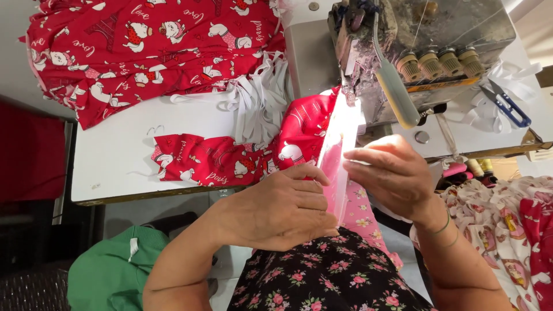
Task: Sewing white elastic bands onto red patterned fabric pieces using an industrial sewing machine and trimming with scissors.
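Left hand [282, 210] lay palm down with its fingers together, pressing the near part of a red printed piece [305, 135] flat against the table [115, 150] edge and the lap below; it gripped nothing, only pinned the cloth. Right hand [391, 173] had its thumb and fingers closed on the edge of the same piece, where a strip of white elastic [337, 150] ran along it under strong light. The piece stretched from the two hands away to the foot of the overlock machine [403, 52], whose thread cones [440, 60] stood in a row on its right side. The step in hand appeared to be the aligning and feeding of elastic and cloth edge into the machine, with the seam seemingly part sewn, though the needle area was too bright to read. The next move would probably call for the two layers to be held edge to edge, with even tension between the hands, and for the fingers to stay clear of the foot. Loose loops of white elastic [256, 101] lay in a heap just left of the machine, touching a chain of small red pieces [201, 161] near the front of the table. A stack of red printed cloth [144, 52] occupied the far left. Blue-handled snips [507, 103] rested right of the machine, well apart from both hands. A green garment [115, 270] lay below the table at the left.
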